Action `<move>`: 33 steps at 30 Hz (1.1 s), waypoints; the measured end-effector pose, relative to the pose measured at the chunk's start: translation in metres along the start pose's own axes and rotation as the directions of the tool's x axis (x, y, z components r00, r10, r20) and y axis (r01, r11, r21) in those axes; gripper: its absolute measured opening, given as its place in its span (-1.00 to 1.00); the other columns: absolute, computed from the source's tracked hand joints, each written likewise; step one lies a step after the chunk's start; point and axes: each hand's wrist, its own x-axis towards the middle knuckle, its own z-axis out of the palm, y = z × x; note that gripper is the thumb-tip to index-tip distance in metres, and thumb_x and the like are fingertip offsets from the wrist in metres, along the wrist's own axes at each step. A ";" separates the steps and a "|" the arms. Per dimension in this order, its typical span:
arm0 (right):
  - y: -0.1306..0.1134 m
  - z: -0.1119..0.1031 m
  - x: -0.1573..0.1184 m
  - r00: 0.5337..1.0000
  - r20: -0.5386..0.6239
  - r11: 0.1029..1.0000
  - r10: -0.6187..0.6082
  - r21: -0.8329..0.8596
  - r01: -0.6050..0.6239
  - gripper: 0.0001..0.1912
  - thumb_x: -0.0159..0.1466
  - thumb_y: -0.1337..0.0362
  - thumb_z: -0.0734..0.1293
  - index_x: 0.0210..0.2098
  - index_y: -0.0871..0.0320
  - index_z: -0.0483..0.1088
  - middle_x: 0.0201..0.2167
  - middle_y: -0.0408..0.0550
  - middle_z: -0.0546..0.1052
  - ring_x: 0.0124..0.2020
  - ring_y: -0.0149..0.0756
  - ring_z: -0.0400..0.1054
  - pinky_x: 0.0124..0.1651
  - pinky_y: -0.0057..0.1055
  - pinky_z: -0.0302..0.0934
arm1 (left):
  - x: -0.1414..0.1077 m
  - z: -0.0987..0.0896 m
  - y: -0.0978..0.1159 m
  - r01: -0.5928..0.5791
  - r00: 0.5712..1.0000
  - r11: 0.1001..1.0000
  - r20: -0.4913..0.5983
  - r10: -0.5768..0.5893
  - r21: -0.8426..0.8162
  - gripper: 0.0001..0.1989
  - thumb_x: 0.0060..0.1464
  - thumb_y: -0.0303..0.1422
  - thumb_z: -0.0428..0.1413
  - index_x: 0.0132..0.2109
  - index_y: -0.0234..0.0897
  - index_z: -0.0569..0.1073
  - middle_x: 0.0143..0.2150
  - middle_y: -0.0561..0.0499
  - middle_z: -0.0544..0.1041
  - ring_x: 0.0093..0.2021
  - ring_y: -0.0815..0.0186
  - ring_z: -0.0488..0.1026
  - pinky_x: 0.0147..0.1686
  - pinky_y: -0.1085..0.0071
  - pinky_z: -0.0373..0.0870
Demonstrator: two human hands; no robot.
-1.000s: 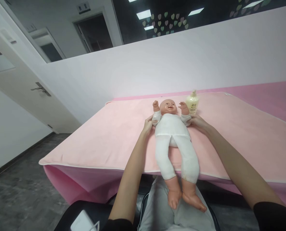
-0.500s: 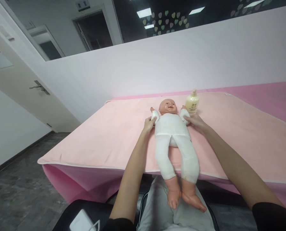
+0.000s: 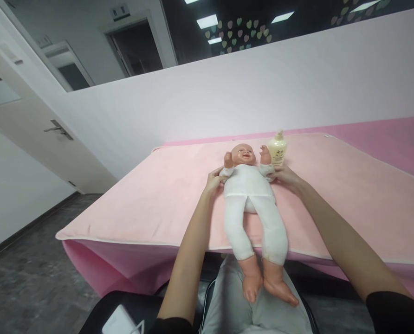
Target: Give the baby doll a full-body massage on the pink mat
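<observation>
A baby doll (image 3: pixel 249 183) with a white cloth body lies on its back on a pink blanket (image 3: pixel 158 195), its feet hanging past the front edge. My left hand (image 3: pixel 215 179) is closed on the doll's arm at the left of the view, near the elbow. On the other side, my right hand (image 3: pixel 284 177) grips the doll's other arm at the sleeve; part of its fingers is hidden behind the sleeve. Both doll forearms point up beside the head. Just behind my right hand stands a pale yellow pump bottle (image 3: pixel 277 149), upright.
The blanket lies over a table with a darker pink cover (image 3: pixel 395 139). A white wall (image 3: pixel 228 102) with a window rises behind it. A door (image 3: pixel 47 125) is at the left. A white device with a cable (image 3: pixel 120 321) rests on a black seat at my left.
Both doll forearms have swung up and inward, from spread out at the sides to raised beside the head. My hands have stayed at the doll's arms.
</observation>
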 end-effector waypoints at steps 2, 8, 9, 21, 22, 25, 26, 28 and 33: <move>0.001 -0.003 0.000 0.999 0.029 0.999 -0.020 -0.045 0.021 -0.64 -0.18 0.46 0.44 -0.32 0.21 0.54 -0.10 0.03 0.52 -0.10 -0.17 0.41 -0.05 -0.32 0.37 | 0.001 -0.001 -0.002 0.047 0.997 0.999 -0.056 -0.048 -0.004 -0.54 -0.43 -0.62 0.13 -0.24 -0.31 0.58 -0.30 -0.03 0.59 -0.38 0.34 0.47 -0.37 0.43 0.34; 0.006 -0.006 0.007 1.000 -0.020 0.996 -0.009 -0.088 0.007 -0.90 -0.13 0.46 0.34 -0.59 0.21 0.49 -0.20 0.01 0.54 -0.10 -0.22 0.42 0.04 -0.31 0.33 | 0.003 -0.003 -0.005 0.045 0.990 0.998 -0.131 -0.050 -0.040 -0.81 -0.44 -0.64 0.05 -0.56 -0.35 0.46 -0.19 -0.10 0.58 -0.23 0.29 0.50 -0.20 0.36 0.40; 0.007 -0.005 0.007 1.000 -0.029 0.996 -0.011 -0.084 0.009 -0.90 -0.13 0.46 0.34 -0.58 0.21 0.49 -0.19 0.03 0.54 -0.11 -0.21 0.42 0.03 -0.30 0.33 | 0.003 -0.003 -0.005 0.047 0.990 0.998 -0.130 -0.052 -0.043 -0.81 -0.44 -0.64 0.05 -0.56 -0.35 0.47 -0.19 -0.11 0.58 -0.24 0.28 0.50 -0.21 0.36 0.40; 0.006 0.001 0.007 0.999 -0.028 0.999 -0.037 0.030 0.038 -0.56 -0.18 0.39 0.46 -0.24 0.22 0.51 -0.05 0.05 0.50 -0.07 -0.16 0.41 -0.04 -0.33 0.36 | -0.003 0.006 0.004 0.001 1.000 1.000 -0.025 0.000 0.006 -0.52 -0.33 -0.46 0.24 -0.11 -0.30 0.56 -0.29 0.01 0.58 -0.41 0.39 0.42 -0.44 0.49 0.27; 0.006 0.001 0.007 0.999 -0.036 0.999 -0.023 0.032 0.024 -0.59 -0.16 0.37 0.47 -0.25 0.23 0.51 -0.10 0.06 0.52 -0.13 -0.19 0.43 -0.07 -0.32 0.37 | -0.002 0.005 0.004 0.005 0.999 1.000 -0.032 -0.005 0.023 -0.53 -0.31 -0.43 0.25 -0.12 -0.31 0.56 -0.30 0.01 0.58 -0.43 0.40 0.41 -0.46 0.49 0.25; 0.009 0.001 0.009 0.999 -0.050 1.000 -0.015 0.022 0.016 -0.64 -0.10 0.27 0.47 -0.29 0.26 0.51 -0.20 0.06 0.54 -0.24 -0.28 0.44 -0.11 -0.35 0.36 | 0.001 0.002 -0.001 0.000 0.999 0.999 -0.054 0.002 0.051 -0.60 -0.28 -0.32 0.29 -0.19 -0.35 0.54 -0.39 0.02 0.53 -0.49 0.43 0.36 -0.50 0.50 0.22; 0.010 0.002 0.010 0.998 -0.058 1.000 -0.016 0.017 0.017 -0.64 -0.09 0.24 0.48 -0.29 0.26 0.51 -0.21 0.06 0.55 -0.25 -0.29 0.44 -0.11 -0.36 0.36 | 0.002 0.001 -0.002 -0.003 0.998 0.998 -0.057 0.006 0.056 -0.62 -0.28 -0.28 0.30 -0.24 -0.36 0.54 -0.43 0.03 0.51 -0.50 0.44 0.35 -0.51 0.50 0.22; 0.012 0.001 0.012 0.995 -0.095 1.000 -0.011 0.013 0.012 -0.63 -0.10 0.21 0.49 -0.32 0.26 0.51 -0.20 0.07 0.55 -0.26 -0.30 0.44 -0.11 -0.37 0.35 | 0.004 -0.001 -0.006 0.001 0.998 0.998 -0.060 0.003 0.069 -0.63 -0.27 -0.22 0.31 -0.31 -0.37 0.51 -0.48 0.05 0.47 -0.53 0.44 0.34 -0.52 0.50 0.22; 0.014 0.000 0.018 0.989 -0.147 0.999 -0.020 -0.043 0.014 -0.56 -0.18 0.14 0.54 -0.34 0.25 0.51 -0.22 0.07 0.55 -0.22 -0.23 0.44 -0.09 -0.30 0.36 | 0.008 -0.006 -0.009 0.044 0.996 0.991 -0.078 -0.034 0.125 -0.59 -0.25 -0.09 0.31 -0.41 -0.37 0.45 -0.54 0.04 0.42 -0.57 0.43 0.34 -0.57 0.50 0.21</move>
